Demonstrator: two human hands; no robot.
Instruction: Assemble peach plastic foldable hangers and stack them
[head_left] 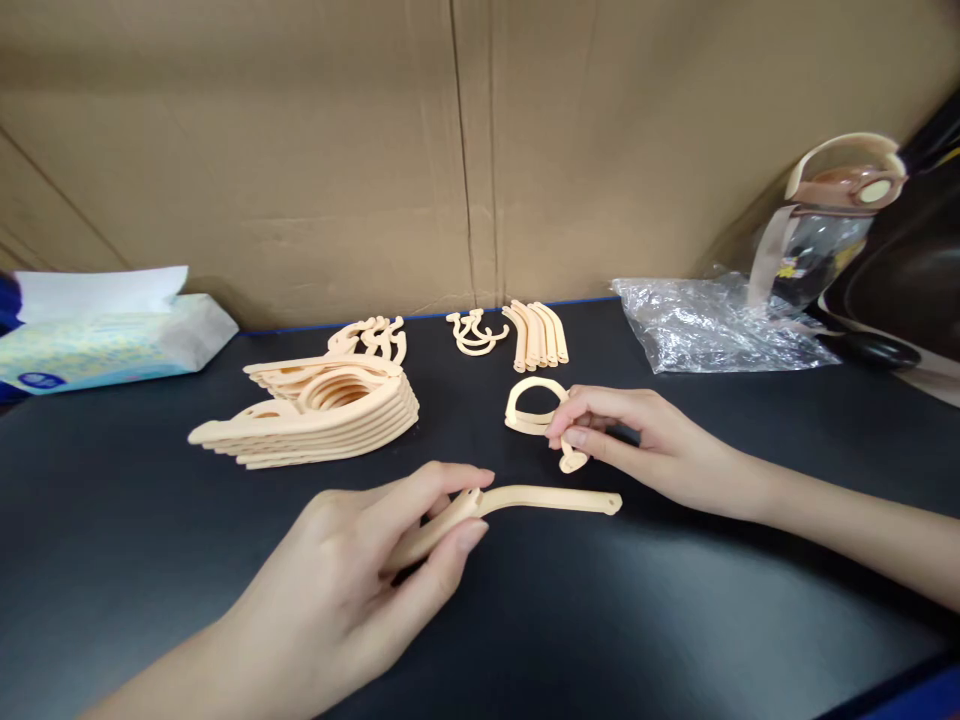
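Cream plastic bent strip (551, 497), jointed near its middle, clamped between thumb and fingers of the bare left hand (345, 560), over the smooth black tabletop (540, 630). Bare right hand (637, 430) pinches a small cream round-ended piece (574, 461); cannot tell whether it joins the cream D-shaped loop (527, 423) beside it. Farther left: stacked cream looped frames (337, 427).

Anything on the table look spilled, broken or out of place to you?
Nothing looks spilled or broken. The left hand holds a curved beige bar, the right hand a small hook piece. Only the crumpled clear bag near the bottle looks untidy, apart from both hands.
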